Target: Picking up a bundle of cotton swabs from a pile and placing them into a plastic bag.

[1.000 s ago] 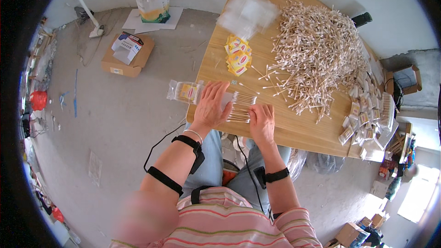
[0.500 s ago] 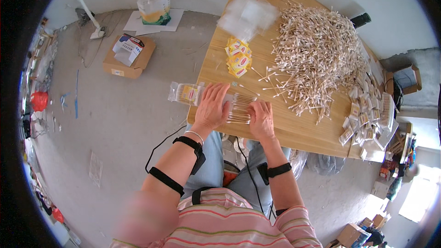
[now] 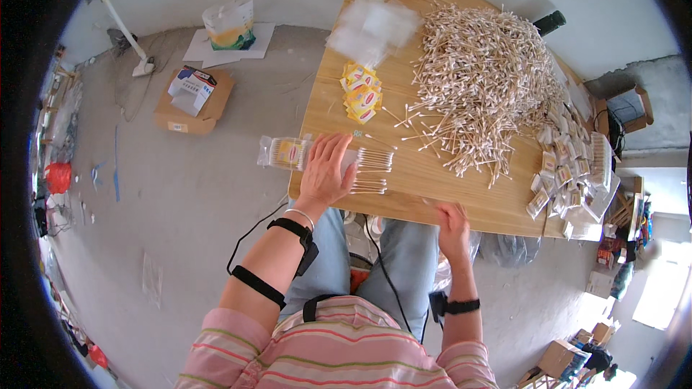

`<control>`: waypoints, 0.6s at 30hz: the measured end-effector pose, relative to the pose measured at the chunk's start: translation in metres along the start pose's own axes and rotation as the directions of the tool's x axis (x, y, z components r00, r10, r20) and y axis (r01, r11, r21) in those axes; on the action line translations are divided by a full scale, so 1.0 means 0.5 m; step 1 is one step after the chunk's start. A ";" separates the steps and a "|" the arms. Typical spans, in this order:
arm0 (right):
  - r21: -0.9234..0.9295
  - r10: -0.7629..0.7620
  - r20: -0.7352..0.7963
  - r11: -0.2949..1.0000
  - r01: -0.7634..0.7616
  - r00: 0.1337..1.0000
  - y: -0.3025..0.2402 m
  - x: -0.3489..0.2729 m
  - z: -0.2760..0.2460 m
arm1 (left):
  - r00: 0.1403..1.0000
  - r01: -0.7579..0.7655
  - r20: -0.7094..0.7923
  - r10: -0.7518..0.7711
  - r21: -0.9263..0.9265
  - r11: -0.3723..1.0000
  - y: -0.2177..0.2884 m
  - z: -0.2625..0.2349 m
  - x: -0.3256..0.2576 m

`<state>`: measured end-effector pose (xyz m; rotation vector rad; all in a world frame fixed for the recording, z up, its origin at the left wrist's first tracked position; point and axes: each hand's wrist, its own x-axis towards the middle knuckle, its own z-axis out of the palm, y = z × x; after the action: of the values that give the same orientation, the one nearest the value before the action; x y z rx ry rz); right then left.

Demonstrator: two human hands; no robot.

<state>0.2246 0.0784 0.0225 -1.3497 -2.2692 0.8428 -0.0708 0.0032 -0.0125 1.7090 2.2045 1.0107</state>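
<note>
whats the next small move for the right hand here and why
Probably reach the right hand forward to the loose cotton swabs. It hangs empty at the near table edge, while the left hand lies flat on a clear packet with a row of swabs at its open end.

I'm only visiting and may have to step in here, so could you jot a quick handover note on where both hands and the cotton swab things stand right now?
Left hand: flat on a clear bag of cotton swabs at the near left edge of the wooden table; the bag overhangs the edge.
Right hand: empty, open, blurred, at the near table edge.
Swabs: big loose pile at the far right; yellow label cards in the middle; empty clear bags at the far end.
Done: a heap of filled packs on the right.
Left: most of the pile is unpacked; whether the bag under the hand is sealed cannot be told.
</note>
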 end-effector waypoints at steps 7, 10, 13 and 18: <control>-0.419 0.086 -0.103 0.900 -0.121 0.991 0.087 -0.127 -0.089 | 0.998 -0.018 -0.054 0.020 0.043 0.999 -0.010 0.012 0.000; -0.191 0.082 -0.077 0.977 -0.095 0.994 0.053 -0.067 -0.049 | 0.998 -0.035 -0.059 0.037 0.031 0.999 0.000 0.011 0.005; 0.007 0.020 -0.063 1.000 -0.019 0.998 -0.017 0.009 0.051 | 0.998 -0.041 -0.036 0.042 0.024 0.999 -0.005 0.013 -0.001; 0.163 -0.034 -0.079 0.985 0.047 0.996 -0.089 0.088 0.159 | 0.999 -0.047 0.007 0.047 0.047 0.998 -0.003 0.013 0.004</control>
<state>0.1279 0.0768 -0.0079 -1.2367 -2.1111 0.9271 -0.0694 0.0073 -0.0179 1.7896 2.2116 0.9702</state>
